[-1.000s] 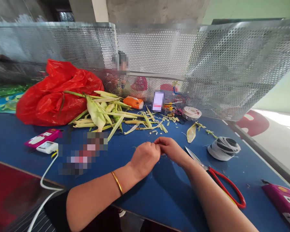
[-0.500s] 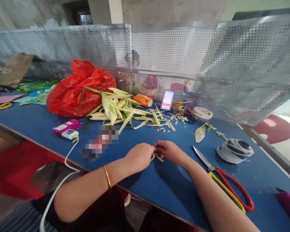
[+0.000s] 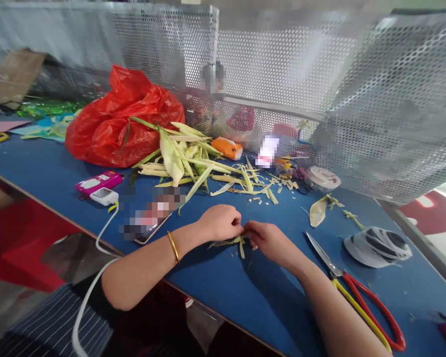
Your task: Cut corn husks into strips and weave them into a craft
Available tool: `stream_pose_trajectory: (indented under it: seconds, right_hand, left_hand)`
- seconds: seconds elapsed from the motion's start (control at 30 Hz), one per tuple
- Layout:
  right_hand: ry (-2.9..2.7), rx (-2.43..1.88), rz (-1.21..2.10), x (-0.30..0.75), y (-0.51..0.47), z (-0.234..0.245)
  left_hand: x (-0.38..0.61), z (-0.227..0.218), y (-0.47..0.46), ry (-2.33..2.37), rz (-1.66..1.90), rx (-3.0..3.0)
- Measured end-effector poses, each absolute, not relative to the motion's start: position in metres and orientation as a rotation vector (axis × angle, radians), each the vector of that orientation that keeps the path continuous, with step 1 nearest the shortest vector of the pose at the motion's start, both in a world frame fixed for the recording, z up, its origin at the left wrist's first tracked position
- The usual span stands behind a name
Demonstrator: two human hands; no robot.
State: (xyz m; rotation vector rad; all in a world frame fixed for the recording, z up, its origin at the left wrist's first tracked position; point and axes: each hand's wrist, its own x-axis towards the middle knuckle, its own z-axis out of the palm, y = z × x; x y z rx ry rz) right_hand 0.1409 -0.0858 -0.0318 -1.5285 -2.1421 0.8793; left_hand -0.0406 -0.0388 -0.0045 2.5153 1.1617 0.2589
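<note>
Hands [image 3: 220, 224] pinch leaf strips [image 3: 241, 249]; open tabletop [image 3: 223, 285] toward near edge.

Blue table [image 3: 48, 173]: red plastic bag [image 3: 126, 124], heaped pale husks [image 3: 173, 158], orange packet [image 3: 226, 148], scissors [image 3: 335, 270], wound reel [image 3: 377, 247].

Pale green husk strip [image 3: 242, 249], red-and-yellow scissor handles [image 3: 382, 306], plain blue tabletop [image 3: 48, 173].

Blue table [image 3: 48, 178], near; perforated metal screen [image 3: 275, 64] along far side; red stool [image 3: 22, 243], near left; grey floor [image 3: 205, 323] below; bright light, right.
</note>
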Motion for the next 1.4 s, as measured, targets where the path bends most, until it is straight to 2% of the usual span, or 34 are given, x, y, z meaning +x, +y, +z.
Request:
stream_pose_trajectory:
  seconds: [0.23,0.43,0.67,0.87,1.2,1.3,1.4]
  right_hand:
    - [-2.071,-1.555,0.890,0.141,-0.085,-0.035]
    - [-2.042,-1.550,0.944,0.140,-0.085,-0.031]
    - [-1.669,-1.462,1.364,0.151,-0.083,-0.027]
    - [-1.612,-1.305,1.544,0.150,-0.088,-0.014]
    - [-1.357,-1.158,1.149,0.139,-0.083,-0.021]
    - [-1.493,-1.324,0.953,0.151,-0.081,-0.021]
    - [-1.758,-1.445,1.002,0.160,-0.079,-0.023]
  left_hand:
    - [-0.038,-0.022,-0.037,0.981,0.449,1.992]
    - [-0.039,-0.026,-0.035,0.888,0.346,1.707]
    - [-0.040,-0.028,-0.035,0.848,0.252,1.566]
    - [-0.042,-0.025,-0.035,0.884,0.156,1.394]
    - [-0.034,-0.030,-0.041,0.872,0.308,1.457]
    - [-0.034,-0.034,-0.038,0.846,0.365,1.455]
    - [-0.034,-0.038,-0.034,0.815,0.409,1.428]
